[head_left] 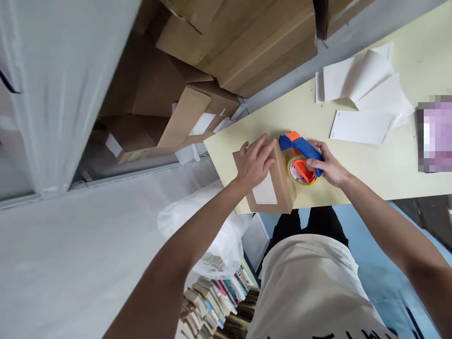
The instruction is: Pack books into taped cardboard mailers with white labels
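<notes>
A small brown cardboard box [284,195] rests at the near left corner of the pale yellow table, with a white label [265,189] on its top. My left hand [257,161] lies on the box's upper face with fingers spread. In my right hand [326,165] is a blue and orange tape dispenser [305,148], fingers and thumb wrapped round it. Its yellow-edged tape roll sits beside the box's right side. The dispenser's head is close to the box's far right edge; whether it touches the cardboard I cannot tell.
White paper sheets [363,127] lie on the table [395,174] at the back right, near a blurred purple item [438,134]. Large cardboard boxes [261,42] stand behind the table. A white plastic bag [215,245] and stacked books [212,301] are below its left end.
</notes>
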Available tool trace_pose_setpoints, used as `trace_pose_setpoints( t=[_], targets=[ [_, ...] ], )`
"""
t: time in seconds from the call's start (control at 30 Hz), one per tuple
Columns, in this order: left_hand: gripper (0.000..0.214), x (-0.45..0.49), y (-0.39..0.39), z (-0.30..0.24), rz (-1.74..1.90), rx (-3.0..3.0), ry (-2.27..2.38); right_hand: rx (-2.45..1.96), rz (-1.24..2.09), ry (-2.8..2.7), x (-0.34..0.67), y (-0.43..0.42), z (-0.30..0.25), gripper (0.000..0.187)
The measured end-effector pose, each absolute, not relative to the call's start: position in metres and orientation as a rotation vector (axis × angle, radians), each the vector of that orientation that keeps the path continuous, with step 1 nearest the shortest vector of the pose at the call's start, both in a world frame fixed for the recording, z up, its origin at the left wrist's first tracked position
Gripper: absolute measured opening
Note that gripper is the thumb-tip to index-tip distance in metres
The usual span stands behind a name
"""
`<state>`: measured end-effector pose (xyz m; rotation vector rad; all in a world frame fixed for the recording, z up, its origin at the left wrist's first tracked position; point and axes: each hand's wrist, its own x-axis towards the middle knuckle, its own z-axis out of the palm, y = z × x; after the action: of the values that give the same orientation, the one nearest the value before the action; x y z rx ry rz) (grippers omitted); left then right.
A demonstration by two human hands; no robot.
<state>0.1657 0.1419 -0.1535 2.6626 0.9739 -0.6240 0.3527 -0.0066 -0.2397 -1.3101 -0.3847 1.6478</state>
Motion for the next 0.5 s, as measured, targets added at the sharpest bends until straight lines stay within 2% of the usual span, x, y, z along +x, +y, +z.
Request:
trace_pose_setpoints(
  t=[0.13, 0.33, 0.5],
  targets=[
    [0.068, 0.161, 0.136, -0.161, -0.566, 2.668, 0.78, -1.426, 1.591, -0.569, 0.356, -0.001, -0.241, 0.056],
    [0.064, 0.163, 0.137, -0.158, -0.464, 2.654, 0.817, -1.574, 1.455, -0.831, 0.35, -0.01, -0.234, 0.09],
    [0.058, 0.166, 0.132, -0.155, -0.423, 2.648, 0.846, -1.506, 1.575, -0.812, 0.358, -0.013, -0.226, 0.089]
  ],
)
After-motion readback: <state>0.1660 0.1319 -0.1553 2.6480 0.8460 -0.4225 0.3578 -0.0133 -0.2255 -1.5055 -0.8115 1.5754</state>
